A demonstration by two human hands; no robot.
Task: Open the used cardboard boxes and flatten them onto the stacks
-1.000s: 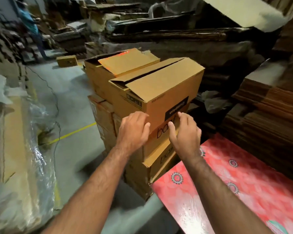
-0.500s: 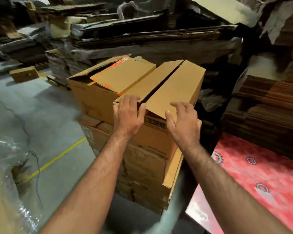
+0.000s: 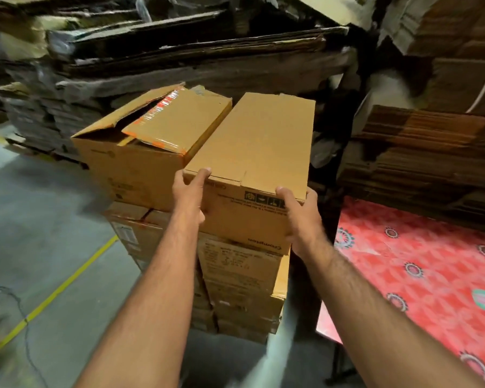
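A brown cardboard box (image 3: pixel 252 152) with its top flaps down sits on top of a pile of boxes (image 3: pixel 241 278). My left hand (image 3: pixel 189 194) grips its near left corner, thumb on the top edge. My right hand (image 3: pixel 300 217) grips its near right corner, thumb over the top edge and the other fingers hidden behind the side. Beside it on the left stands a second box (image 3: pixel 140 161) with its flaps half open and orange tape on one flap.
Tall stacks of flattened cardboard (image 3: pixel 196 51) fill the back, and more flattened cardboard (image 3: pixel 420 152) is stacked on the right. A red patterned sheet (image 3: pixel 420 275) lies at the right. Grey floor with a yellow line (image 3: pixel 65 287) and a cable lies to the left.
My hands moved from the top flaps to the near corners of the box. The flaps, which stood slightly apart, now lie flat. The view came closer.
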